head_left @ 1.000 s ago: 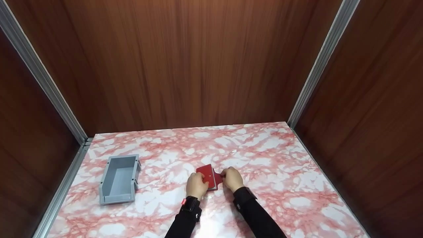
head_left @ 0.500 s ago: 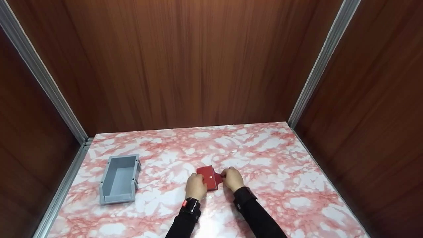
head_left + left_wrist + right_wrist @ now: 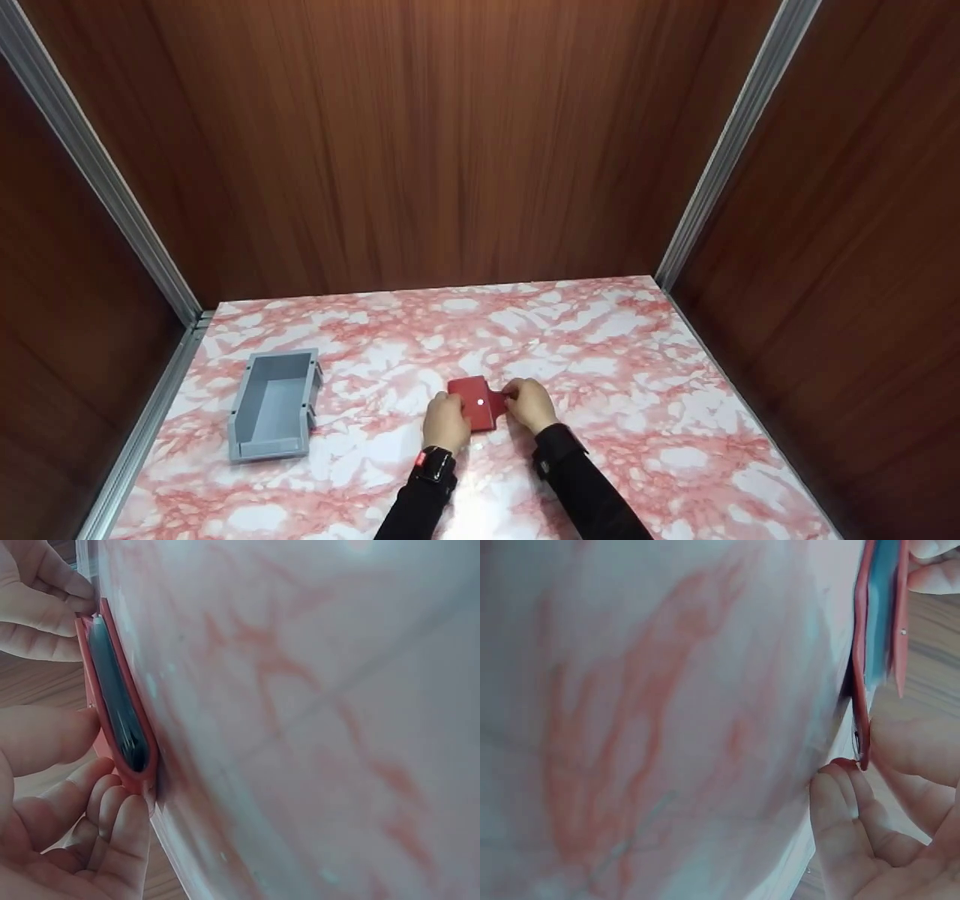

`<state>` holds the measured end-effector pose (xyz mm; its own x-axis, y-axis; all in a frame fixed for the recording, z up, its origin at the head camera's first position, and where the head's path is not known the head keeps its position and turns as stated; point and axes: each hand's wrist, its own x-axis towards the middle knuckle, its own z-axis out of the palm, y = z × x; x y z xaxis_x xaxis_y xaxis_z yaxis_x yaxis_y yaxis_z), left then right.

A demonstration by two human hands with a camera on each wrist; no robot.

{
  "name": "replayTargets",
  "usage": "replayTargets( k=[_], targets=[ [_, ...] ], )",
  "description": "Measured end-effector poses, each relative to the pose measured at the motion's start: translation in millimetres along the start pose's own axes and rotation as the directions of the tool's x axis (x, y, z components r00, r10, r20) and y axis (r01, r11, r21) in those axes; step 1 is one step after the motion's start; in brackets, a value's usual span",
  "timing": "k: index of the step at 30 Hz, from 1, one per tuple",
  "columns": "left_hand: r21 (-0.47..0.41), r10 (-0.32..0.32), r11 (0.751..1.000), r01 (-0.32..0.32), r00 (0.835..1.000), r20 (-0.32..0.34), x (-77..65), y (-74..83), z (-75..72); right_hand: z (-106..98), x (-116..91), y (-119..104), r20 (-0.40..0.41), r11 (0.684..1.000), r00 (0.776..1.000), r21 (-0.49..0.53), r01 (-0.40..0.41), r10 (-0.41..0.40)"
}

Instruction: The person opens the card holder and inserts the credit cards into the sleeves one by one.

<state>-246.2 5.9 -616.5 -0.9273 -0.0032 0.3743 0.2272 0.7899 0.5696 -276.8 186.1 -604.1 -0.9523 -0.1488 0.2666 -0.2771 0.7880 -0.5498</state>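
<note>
A small red card holder (image 3: pixel 472 409) lies on the table in the head view, its cover folded over and a snap stud (image 3: pixel 481 402) showing. My left hand (image 3: pixel 445 424) grips its left side; in the left wrist view the thumb (image 3: pixel 56 736) is on the cover and the curled fingers (image 3: pixel 124 829) touch the folded spine. Dark, glossy plastic sleeves (image 3: pixel 120 701) sit between the covers. With thumb and fingertips, my right hand (image 3: pixel 531 405) pinches the closing tab (image 3: pixel 498 403) that sticks out on the right. The right wrist view shows that tab (image 3: pixel 861 724) edge-on.
A grey open-topped plastic bin (image 3: pixel 309 394) stands on the left of the table. Red-and-white marbled table surface (image 3: pixel 615 450) surrounds the hands. Brown wood-grain panels (image 3: pixel 420 150) with metal corner rails (image 3: pixel 739 142) enclose the back and sides.
The card holder's cover, tilted up a second ago, has come down flatter over the sleeves. My left fingers have drawn back left from its top. My right hand keeps its pinch on the tab.
</note>
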Motion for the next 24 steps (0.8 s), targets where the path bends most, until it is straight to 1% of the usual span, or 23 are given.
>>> replayTargets(
  k=[6, 11, 15, 18, 21, 24],
  targets=[
    [0.002, -0.001, 1.000, 0.001, 1.000, 0.002, 0.0, 0.6, -1.5, -0.9, -0.2, 0.0, 0.007, 0.997, 1.000, 0.070, -0.019, 0.019],
    [0.002, 0.012, 1.000, -0.012, 1.000, -0.003, -0.3, -0.5, -0.6, -2.9, -1.5, -2.0, 0.018, 0.989, 0.997, 0.125, -0.076, 0.074],
    [0.000, 0.015, 1.000, -0.015, 1.000, -0.003, -0.7, -1.1, -0.3, -4.3, -2.2, -4.4, 0.030, 0.977, 0.990, 0.158, -0.143, 0.140],
    [-0.002, 0.004, 1.000, -0.004, 1.000, 0.005, -0.8, -0.6, -1.0, -4.6, -2.3, -6.6, 0.039, 0.968, 0.982, 0.165, -0.191, 0.187],
    [-0.002, -0.001, 1.000, 0.001, 1.000, 0.012, -0.9, -0.1, -1.6, -4.7, -2.4, -9.4, 0.039, 0.967, 0.979, 0.152, -0.203, 0.199],
    [-0.001, 0.001, 1.000, -0.001, 1.000, 0.017, -0.9, 0.3, -1.9, -4.0, -2.3, -12.4, 0.032, 0.971, 0.981, 0.138, -0.194, 0.191]
  ],
)
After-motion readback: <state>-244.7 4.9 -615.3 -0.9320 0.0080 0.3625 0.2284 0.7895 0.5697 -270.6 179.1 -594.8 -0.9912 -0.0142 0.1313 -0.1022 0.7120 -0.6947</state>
